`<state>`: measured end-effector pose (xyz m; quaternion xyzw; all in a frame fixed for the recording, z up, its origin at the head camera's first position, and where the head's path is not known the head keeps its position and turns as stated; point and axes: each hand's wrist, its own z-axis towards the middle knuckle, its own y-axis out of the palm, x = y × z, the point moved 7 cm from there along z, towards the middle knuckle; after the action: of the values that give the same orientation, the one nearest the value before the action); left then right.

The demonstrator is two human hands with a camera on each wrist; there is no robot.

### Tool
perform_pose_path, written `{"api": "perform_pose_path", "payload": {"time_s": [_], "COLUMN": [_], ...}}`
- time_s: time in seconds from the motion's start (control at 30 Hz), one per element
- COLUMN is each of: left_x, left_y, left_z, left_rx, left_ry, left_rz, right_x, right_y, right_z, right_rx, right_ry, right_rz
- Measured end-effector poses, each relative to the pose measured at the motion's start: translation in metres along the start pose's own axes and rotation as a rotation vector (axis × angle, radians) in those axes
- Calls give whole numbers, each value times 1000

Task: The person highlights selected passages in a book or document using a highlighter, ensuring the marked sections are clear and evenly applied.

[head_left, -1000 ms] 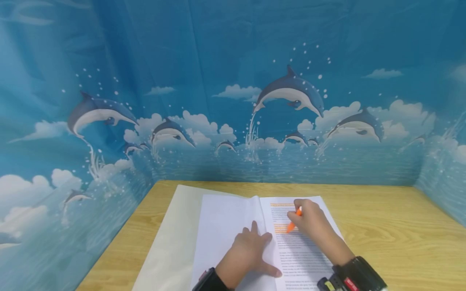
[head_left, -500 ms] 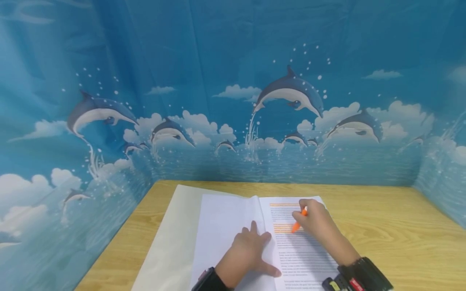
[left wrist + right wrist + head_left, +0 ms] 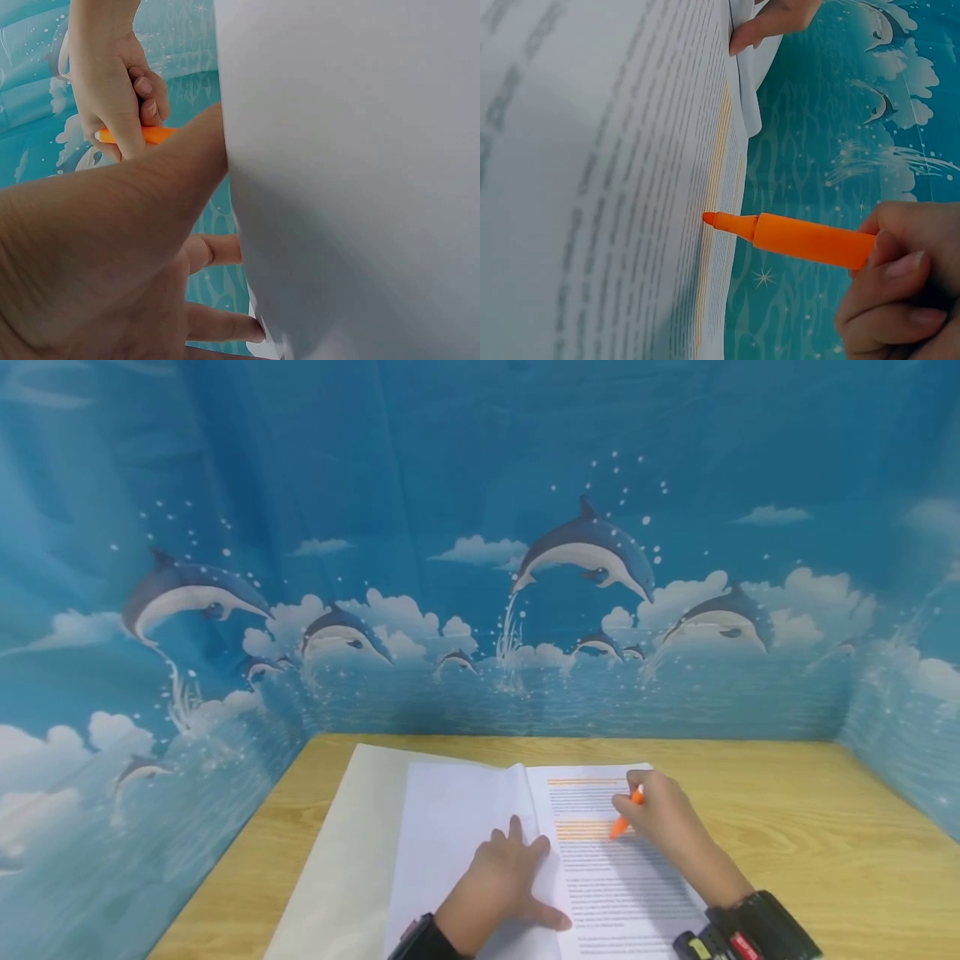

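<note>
An open stapled or bound set of printed pages [image 3: 600, 893] lies on the table, its left side blank and its right side filled with text. Orange highlighted lines [image 3: 583, 831] cross the upper part of that text. My right hand [image 3: 663, 814] pinches an orange highlighter [image 3: 810, 238] between thumb and fingers. In the right wrist view the highlighter's tip meets the page at an orange line. My left hand [image 3: 502, 881] rests with spread fingers on the blank page by the fold, its thumb reaching onto the printed page. Blank paper fills much of the left wrist view.
A cream cover sheet [image 3: 330, 852] sticks out under the pages on the left. The wooden table [image 3: 810, 827] extends to the right. Behind it hangs a blue curtain [image 3: 480, 460] printed with dolphins.
The highlighter in my right hand has moved rightward along a text line, lengthening the orange mark. My left hand stays on the page. The head view has shifted slightly.
</note>
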<state>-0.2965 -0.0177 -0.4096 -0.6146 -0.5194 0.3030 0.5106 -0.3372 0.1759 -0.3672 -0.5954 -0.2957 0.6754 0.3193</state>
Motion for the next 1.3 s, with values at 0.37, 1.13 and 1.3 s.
{"api": "perform_pose_path", "payload": {"time_s": [0.37, 1.13, 1.3], "left_x": [1, 2, 3], "left_y": [-2, -2, -3], "left_z": [-2, -3, -5], "left_rx": [5, 52, 46], "left_ry": [3, 39, 36], "left_rz": [-18, 55, 47], "right_x": [13, 42, 46], "right_y": [-11, -32, -35], "right_z": [-3, -11, -11], "right_rx": [2, -29, -18], "right_ry": [10, 89, 80], "right_rz": [-11, 3, -10]}}
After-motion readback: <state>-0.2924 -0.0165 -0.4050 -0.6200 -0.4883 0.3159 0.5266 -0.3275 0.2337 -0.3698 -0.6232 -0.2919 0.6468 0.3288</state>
